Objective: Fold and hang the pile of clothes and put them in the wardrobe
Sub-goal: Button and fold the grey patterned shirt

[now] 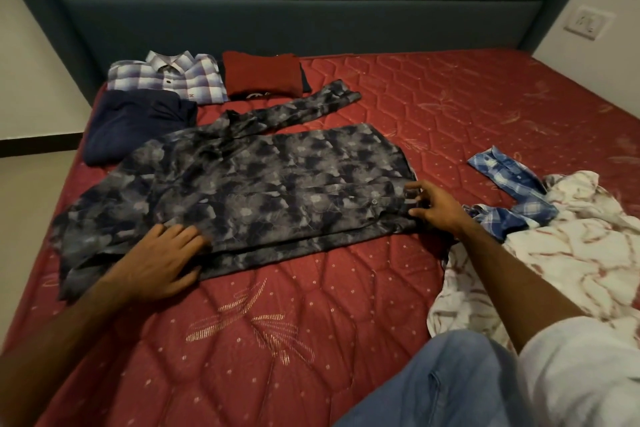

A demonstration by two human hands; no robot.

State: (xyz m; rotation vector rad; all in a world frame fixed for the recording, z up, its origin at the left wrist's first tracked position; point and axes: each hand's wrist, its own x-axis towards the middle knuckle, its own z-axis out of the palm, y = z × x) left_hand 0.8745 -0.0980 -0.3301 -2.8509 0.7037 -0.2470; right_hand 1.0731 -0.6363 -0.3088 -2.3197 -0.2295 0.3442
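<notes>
Hands on grey shirt (263, 180): left hand (162, 260) flat, right hand (433, 208) pinching.

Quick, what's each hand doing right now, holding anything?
Left hand: open, pressing flat on the grey shirt.
Right hand: fingers curled, pinching the shirt's edge.

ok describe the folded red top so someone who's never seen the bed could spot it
Look to the padded headboard at the far end of the red mattress. Three folded garments lie there; the red top is rightmost, beside the checked shirt. It alone is plain dark red.
</notes>
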